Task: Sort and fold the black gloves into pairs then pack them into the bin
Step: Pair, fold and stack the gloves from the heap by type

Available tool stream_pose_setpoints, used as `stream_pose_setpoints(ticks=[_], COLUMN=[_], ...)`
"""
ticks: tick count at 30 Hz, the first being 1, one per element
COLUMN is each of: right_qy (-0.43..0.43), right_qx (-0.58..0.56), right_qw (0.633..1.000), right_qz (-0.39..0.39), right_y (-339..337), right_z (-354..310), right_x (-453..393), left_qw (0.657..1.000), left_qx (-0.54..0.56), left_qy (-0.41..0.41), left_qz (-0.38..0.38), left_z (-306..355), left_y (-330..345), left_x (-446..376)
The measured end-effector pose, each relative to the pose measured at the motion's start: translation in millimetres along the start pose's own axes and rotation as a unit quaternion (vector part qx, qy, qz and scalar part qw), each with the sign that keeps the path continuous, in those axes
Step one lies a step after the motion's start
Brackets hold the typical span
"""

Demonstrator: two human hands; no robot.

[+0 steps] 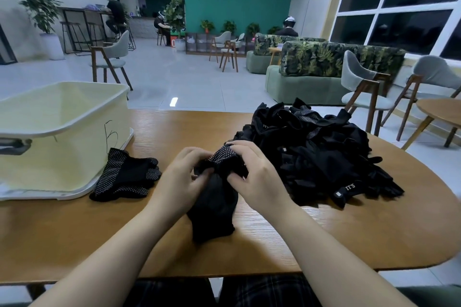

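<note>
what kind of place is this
Probably an office lounge or café-style common area: leaf-patterned sofas, scattered wooden chairs, potted plants, and a high counter with bar stools beyond the wooden table.

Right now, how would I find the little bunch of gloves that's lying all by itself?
Find the pale yellow plastic bin on the left of the wooden table. Against its front corner lies a small flat bundle of black gloves with white dots. Unlike the big heap of black gloves on the right, no hand touches it.
</note>
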State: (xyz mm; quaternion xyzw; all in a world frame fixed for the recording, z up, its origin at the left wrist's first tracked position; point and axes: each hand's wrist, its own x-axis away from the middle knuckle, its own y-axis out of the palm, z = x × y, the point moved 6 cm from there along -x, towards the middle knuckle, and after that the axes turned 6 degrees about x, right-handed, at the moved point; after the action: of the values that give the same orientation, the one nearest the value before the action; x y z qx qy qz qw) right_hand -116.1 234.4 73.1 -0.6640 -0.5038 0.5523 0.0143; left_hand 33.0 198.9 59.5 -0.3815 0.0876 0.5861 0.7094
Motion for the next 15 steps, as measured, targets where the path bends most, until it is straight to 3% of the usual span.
stream_pose_setpoints(ticks=[6, 15], right_qy=[0.075, 0.162], right_qx=[-0.056, -0.004], right_qw=[0.991, 0.986], right_qz=[-0.092, -0.039], right_y=[2.1, -5.7], right_z=[0.6, 18.0], right_x=[-6.5, -20.7], left_qw=[1.000, 0.996], left_qx=[0.016, 0.074], left_qy=[-0.013, -0.047], left_qz=[0.018, 0.003], left_z=[9.5, 14.5], left_y=[-25.2, -44.2], left_x=[-8.7, -22.3])
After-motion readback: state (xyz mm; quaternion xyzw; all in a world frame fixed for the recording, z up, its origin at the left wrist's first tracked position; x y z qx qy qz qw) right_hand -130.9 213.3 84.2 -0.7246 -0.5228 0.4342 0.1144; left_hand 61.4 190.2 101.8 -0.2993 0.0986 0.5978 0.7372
